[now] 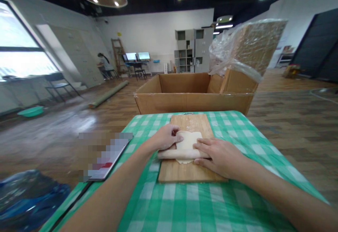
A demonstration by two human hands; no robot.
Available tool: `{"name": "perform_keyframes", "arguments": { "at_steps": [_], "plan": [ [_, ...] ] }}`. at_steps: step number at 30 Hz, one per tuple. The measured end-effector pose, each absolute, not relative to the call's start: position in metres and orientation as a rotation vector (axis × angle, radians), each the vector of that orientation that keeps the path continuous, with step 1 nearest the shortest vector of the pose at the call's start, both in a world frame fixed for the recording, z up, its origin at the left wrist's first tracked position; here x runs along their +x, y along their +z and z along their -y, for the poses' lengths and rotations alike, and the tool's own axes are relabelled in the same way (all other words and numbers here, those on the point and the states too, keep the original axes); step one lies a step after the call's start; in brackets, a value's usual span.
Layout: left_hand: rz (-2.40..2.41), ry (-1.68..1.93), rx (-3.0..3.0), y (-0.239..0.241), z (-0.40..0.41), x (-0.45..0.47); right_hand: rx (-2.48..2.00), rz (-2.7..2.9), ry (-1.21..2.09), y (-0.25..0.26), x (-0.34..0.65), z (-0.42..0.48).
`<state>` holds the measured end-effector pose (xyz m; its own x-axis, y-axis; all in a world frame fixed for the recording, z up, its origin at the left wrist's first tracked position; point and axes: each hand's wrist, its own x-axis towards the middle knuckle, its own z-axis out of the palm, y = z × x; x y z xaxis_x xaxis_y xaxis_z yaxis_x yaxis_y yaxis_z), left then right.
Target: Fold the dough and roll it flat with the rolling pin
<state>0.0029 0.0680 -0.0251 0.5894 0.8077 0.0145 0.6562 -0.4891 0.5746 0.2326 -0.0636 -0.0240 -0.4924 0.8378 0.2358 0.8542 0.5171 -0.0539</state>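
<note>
A flat, pale sheet of dough (188, 139) lies on a wooden cutting board (179, 172), with a light rolling pin (169, 154) across its lower part. My left hand (167, 136) is curled at the dough's upper left edge, thumb and fingers closed on that edge. The pin's left end sticks out below this hand. Over the pin's right end lies my right hand (221, 156), thumb on the near side and fingers on the far side. Its fingertips reach the dough, and the palm hides the pin's right tip.
A green-and-white checked cloth (185, 207) covers the table. At its left edge lies a partly blurred tablet-like device (112, 159) with a black cable (71, 205). Beyond the table stands a large cardboard box (192, 101). Far back left, a person (105, 65) sits near desks.
</note>
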Motion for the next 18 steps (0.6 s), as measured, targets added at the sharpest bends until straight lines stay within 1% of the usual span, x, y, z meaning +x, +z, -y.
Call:
{"name": "perform_keyframes", "arguments": {
  "at_steps": [7, 12, 15, 18],
  "plan": [
    [-1.148, 0.486, 2.305, -0.026, -0.064, 0.017, -1.499, 2.523, -0.118, -0.024, 0.238, 0.063],
    [-1.300, 0.752, 2.486, -0.013, -0.040, 0.020, -1.501, 2.539, -0.105, -0.024, 0.239, 0.060],
    [-1.290, 0.692, 2.639, -0.013, -0.016, 0.023, -1.535, 2.553, -0.125, -0.026, 0.239, 0.058],
    [-1.362, 0.567, 2.803, -0.025, 0.003, 0.030, -1.611, 2.517, -0.199, -0.028, 0.238, 0.057]
  ]
}}
